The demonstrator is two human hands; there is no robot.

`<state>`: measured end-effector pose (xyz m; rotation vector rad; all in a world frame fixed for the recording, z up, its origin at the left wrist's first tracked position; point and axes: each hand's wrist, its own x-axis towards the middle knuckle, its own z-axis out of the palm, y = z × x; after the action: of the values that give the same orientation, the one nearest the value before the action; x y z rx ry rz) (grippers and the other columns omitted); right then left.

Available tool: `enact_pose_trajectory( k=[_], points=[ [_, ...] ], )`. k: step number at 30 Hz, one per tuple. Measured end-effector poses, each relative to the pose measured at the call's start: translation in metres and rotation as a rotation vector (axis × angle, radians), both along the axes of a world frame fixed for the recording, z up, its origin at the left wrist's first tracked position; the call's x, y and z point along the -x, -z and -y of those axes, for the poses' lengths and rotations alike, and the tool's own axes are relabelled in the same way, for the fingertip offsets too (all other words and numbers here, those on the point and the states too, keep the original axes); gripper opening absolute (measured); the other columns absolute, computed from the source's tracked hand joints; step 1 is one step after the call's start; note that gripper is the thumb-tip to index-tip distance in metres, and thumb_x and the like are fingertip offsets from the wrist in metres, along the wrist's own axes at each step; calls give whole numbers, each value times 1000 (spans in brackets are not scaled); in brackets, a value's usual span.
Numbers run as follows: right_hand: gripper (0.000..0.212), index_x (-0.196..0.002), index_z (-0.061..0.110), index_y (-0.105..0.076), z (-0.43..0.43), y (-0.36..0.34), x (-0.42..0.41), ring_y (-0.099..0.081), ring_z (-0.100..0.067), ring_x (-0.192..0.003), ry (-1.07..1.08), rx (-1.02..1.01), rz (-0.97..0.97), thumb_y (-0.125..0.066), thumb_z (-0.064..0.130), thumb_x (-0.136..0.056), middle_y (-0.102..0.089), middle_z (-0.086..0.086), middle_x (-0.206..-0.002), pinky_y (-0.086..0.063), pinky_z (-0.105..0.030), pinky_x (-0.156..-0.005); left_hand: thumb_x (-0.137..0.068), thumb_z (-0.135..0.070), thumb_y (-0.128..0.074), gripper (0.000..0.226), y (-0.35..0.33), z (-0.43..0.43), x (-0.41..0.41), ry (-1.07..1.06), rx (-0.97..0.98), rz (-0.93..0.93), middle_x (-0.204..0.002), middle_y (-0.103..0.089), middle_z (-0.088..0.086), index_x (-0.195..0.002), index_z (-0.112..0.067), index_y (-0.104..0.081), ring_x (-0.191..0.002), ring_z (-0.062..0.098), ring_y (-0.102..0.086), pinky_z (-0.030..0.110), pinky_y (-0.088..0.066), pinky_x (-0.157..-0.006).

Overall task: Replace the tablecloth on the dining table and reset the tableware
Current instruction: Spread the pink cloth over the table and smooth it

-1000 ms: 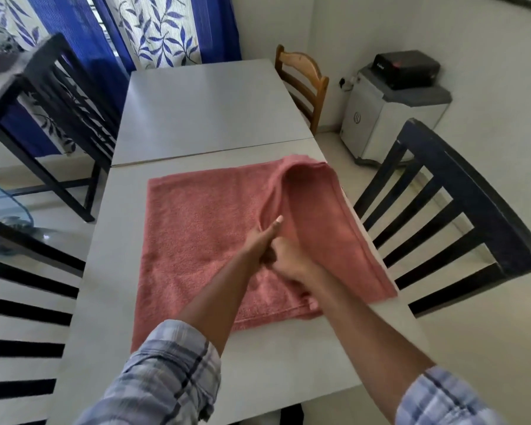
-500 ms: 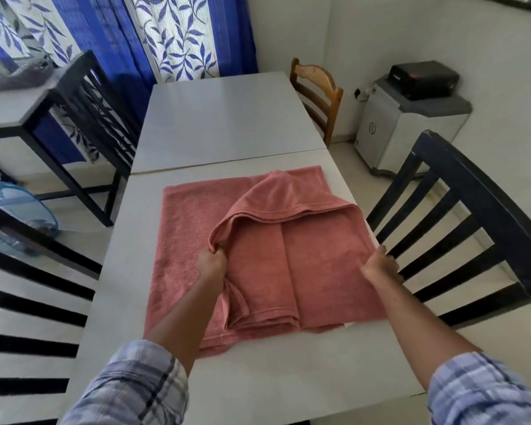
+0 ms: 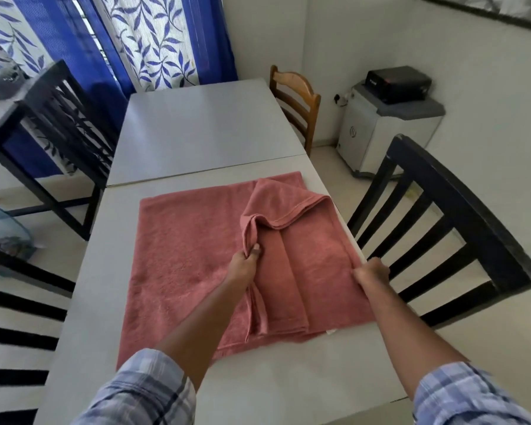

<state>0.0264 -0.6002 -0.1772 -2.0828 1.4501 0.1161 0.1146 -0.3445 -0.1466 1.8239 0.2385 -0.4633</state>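
A pink terry cloth (image 3: 184, 256) lies on the near half of the white dining table (image 3: 288, 375), its right part folded over in several layers. My left hand (image 3: 242, 265) pinches the raised folded edge near the cloth's middle. At the table's right edge my right hand (image 3: 371, 274) grips the cloth's right side. No tableware is in view.
A second white table top (image 3: 203, 127) adjoins at the far end. Black slatted chairs stand at the right (image 3: 460, 228), far left (image 3: 65, 124) and near left (image 3: 16, 305). A wooden chair (image 3: 298, 102) and a grey cabinet with a black box (image 3: 390, 130) stand far right.
My hands, together at the cloth's middle a second ago, have parted. The left now holds the fold at the middle, the right has gone to the cloth's right edge.
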Motion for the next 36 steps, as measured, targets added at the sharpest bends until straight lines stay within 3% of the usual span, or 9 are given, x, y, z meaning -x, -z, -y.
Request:
enact_pose_trajectory(
  k=[6,10,16,18,21,24,30,33,36],
  points=[
    [22,-93,14,-58,1,-3,10,-57,-34,-106,7,35,-102,-54,35,-88,-59,-8,-95,-36,-48,-94,-94,-37,-55,38,-3,12,-5,32,43,0,-100,-68,12,-107,-4,-66,-97,26,-64,41,-53,-91],
    [18,-89,9,-67,-16,-25,-3,-61,-29,-86,-173,196,267,-55,22,-89,-62,-10,-93,-47,-35,-74,-93,-41,-56,40,-2,22,-5,57,18,-21,-101,-70,14,-104,-5,-68,-96,28,-66,40,-54,-88],
    [12,-102,10,-61,-129,-84,-28,-58,-13,-90,-869,-300,526,-55,16,-93,-64,-4,-99,-44,-27,-81,-62,-67,-72,69,-35,33,-13,105,361,-230,-89,-72,8,-99,-9,-69,-76,13,-71,25,-56,-68],
    [5,-91,12,-60,-144,-87,-29,-55,-8,-79,-924,-508,523,-56,13,-93,-61,0,-86,-44,-24,-75,-72,-38,-79,43,-41,19,-20,16,312,-227,-76,-64,13,-89,0,-66,-54,11,-65,22,-54,-52],
    [13,-81,14,-57,-137,-84,-40,-57,-11,-72,-662,-556,664,-56,10,-93,-62,-3,-81,-45,-27,-69,-80,0,-65,17,-46,-14,-32,-163,168,-168,-81,-60,15,-94,7,-57,-60,18,-59,27,-52,-57],
    [26,-113,5,-55,-128,-60,-54,-59,-28,-100,-534,-267,506,-57,0,-88,-61,-16,-108,-41,-29,-83,-82,-3,-61,30,-63,-39,-47,-189,142,-41,-91,-64,12,-111,3,-58,-72,20,-60,26,-50,-62],
    [73,-149,9,-20,-205,-9,-63,-33,-36,-135,-1049,-154,39,-60,23,-89,-29,-19,-150,-32,-43,-109,-64,-16,-61,36,-94,-160,-68,-349,-34,263,-91,-69,10,-98,-9,-70,-90,30,-67,37,-53,-75],
    [91,-150,40,-4,-229,19,-57,8,-39,-146,-1124,-16,-240,-61,55,-81,11,-11,-159,-11,-64,-112,-71,-15,-56,44,-84,-250,-66,-598,-466,198,-112,-62,18,-114,-9,-58,-110,39,-58,45,-48,-87],
    [89,-145,52,4,-227,33,-53,20,-35,-144,-1053,100,-292,-51,72,-78,26,-3,-157,-7,-69,-106,-87,-13,-53,68,-70,-293,-46,-570,-953,145,-153,-21,18,-147,-11,-20,-139,40,-21,54,-23,-111]
  ],
)
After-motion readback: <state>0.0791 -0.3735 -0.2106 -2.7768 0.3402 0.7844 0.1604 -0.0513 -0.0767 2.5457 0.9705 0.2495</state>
